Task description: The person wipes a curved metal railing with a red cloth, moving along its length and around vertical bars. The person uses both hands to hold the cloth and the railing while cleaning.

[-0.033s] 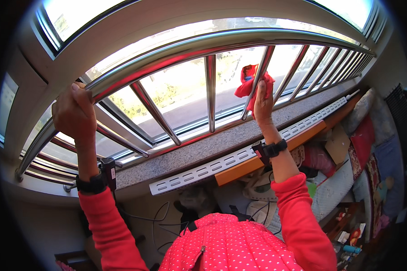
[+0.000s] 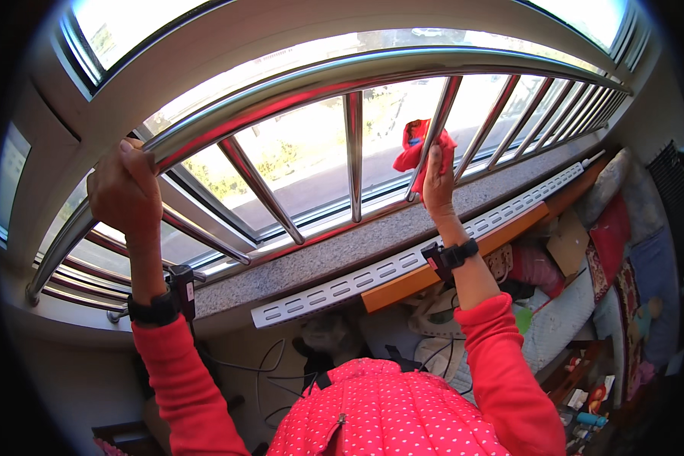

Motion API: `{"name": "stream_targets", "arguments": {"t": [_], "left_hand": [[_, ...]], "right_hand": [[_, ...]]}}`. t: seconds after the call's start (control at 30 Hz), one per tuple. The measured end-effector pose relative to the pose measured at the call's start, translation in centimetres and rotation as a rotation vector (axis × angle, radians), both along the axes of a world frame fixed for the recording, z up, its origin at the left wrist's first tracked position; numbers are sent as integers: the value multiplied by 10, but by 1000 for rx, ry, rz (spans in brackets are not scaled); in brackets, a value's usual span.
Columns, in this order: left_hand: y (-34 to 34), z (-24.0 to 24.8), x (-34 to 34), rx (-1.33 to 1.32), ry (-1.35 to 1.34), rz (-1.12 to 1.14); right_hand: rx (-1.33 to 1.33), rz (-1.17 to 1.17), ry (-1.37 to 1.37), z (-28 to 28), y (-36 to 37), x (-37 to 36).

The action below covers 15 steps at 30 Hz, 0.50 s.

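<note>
My left hand point(image 2: 128, 186) is closed around the top rail point(image 2: 205, 131) of a shiny metal railing, near its left end. Farther right, my right hand point(image 2: 438, 182) grips a red cloth point(image 2: 412, 156) wrapped about one upright bar point(image 2: 446, 102). Part of the cloth hangs out on the window side of that bar, showing a small blue and yellow patch. My thumb points up along the bar; the fingers behind it are partly hidden by cloth and metal. Both wrists carry black straps with small devices.
Behind the railing are bright window panes and a speckled stone sill point(image 2: 311, 254). Below the sill runs a white slotted radiator top point(image 2: 342, 292) beside an orange board point(image 2: 403, 289). Bedding point(image 2: 562, 319) and cushions lie at right. A black cable point(image 2: 258, 368) loops below.
My right hand and the red cloth have slid slightly down along the upright bar. My left hand stays on the top rail.
</note>
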<state>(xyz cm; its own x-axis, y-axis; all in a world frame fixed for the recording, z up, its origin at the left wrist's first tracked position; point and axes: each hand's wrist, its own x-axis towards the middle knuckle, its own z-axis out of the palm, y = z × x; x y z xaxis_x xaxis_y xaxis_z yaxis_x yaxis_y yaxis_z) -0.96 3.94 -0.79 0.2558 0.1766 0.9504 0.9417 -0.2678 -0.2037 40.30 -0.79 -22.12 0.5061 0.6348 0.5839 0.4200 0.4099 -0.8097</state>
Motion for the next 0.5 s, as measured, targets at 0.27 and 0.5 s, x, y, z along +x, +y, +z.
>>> {"name": "stream_targets", "arguments": {"t": [0.27, 0.5], "left_hand": [[-2, 1, 2, 6, -14, 21], [-3, 3, 4, 3, -12, 12]], "right_hand": [[-186, -70, -140, -110, -14, -9], [2, -59, -123, -12, -4, -9]]}}
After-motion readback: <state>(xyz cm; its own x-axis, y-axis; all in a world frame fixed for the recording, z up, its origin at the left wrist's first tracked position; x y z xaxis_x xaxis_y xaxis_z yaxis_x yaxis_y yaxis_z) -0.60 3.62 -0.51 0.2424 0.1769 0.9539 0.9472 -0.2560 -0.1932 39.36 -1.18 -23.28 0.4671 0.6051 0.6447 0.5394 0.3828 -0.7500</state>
